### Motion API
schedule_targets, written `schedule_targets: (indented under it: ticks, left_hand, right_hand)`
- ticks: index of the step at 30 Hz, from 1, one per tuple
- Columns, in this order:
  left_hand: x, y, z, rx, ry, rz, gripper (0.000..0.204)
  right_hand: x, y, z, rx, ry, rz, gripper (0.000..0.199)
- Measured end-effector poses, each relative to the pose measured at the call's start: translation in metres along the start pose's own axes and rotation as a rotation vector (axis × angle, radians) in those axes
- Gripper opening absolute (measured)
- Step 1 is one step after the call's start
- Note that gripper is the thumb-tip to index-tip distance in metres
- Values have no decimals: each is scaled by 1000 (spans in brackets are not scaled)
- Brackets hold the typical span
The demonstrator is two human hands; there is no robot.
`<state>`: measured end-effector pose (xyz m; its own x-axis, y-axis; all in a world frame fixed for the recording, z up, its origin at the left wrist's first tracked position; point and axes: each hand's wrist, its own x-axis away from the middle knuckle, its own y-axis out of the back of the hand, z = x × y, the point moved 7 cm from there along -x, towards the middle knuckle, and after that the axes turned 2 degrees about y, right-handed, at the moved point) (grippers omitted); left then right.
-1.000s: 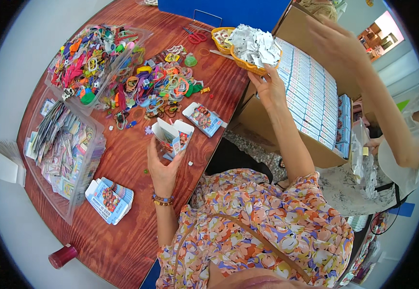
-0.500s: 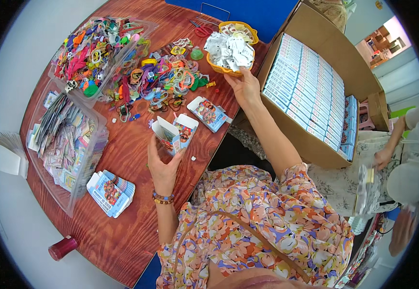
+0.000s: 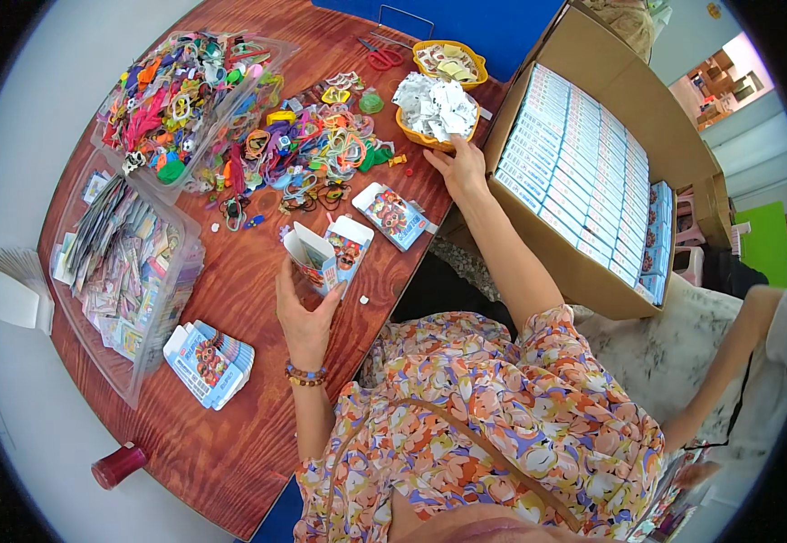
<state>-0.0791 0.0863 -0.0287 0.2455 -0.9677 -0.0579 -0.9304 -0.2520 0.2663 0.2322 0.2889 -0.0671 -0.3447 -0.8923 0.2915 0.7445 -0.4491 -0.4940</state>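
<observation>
My left hand (image 3: 305, 317) is closed around a small blue-and-white carton (image 3: 310, 256) that stands upright with its top flaps open. Beside that carton lies a flat printed carton (image 3: 351, 244), and another flat carton (image 3: 393, 215) rests farther right, near the table edge. My right hand (image 3: 462, 170) has its fingers apart at the near rim of a yellow basket (image 3: 427, 140) filled with white paper packets (image 3: 436, 106). Nothing shows in its grasp. Behind it stands a second yellow basket (image 3: 482, 69) with cream-coloured packets.
Colourful trinkets and bands (image 3: 312, 149) are heaped beside a full clear tub (image 3: 257, 100). Another clear tub (image 3: 162, 339) holds cards. Flat cartons (image 3: 209, 364) lie fanned out at front left. Scissors (image 3: 381, 57) lie at the back. A large cardboard box (image 3: 656, 100) of cartons stands right.
The near yellow basket has shifted slightly right and nearer, apart from the rear one. My right hand's fingers have spread. The other person's arm at the right has come nearer to me.
</observation>
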Motion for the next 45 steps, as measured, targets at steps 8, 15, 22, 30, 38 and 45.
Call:
schedule_targets:
  ticks: [8, 15, 22, 30, 38, 45]
  left_hand:
    - [1, -2, 0, 95, 45, -18, 78]
    - [3, 4, 6, -16, -2, -47, 78]
    - [7, 20, 13, 101, 20, -161, 80]
    - [7, 17, 8, 178, 98, -181, 82]
    - [15, 18, 15, 48, 102, -240, 81]
    - [-2, -8, -4, 43, 128, -160, 82]
  right_hand:
    - [-4, -1, -3, 170, -57, 97, 40]
    - [40, 7, 11, 348, -139, 170, 57]
    - [54, -24, 134, 1401, 709, 437, 26]
    - [-140, -29, 116, 2597, 445, 371, 19]
    - [-176, -26, 85, 2614, 209, 586, 23]
    - [-177, -21, 98, 2452, 364, 542, 27]
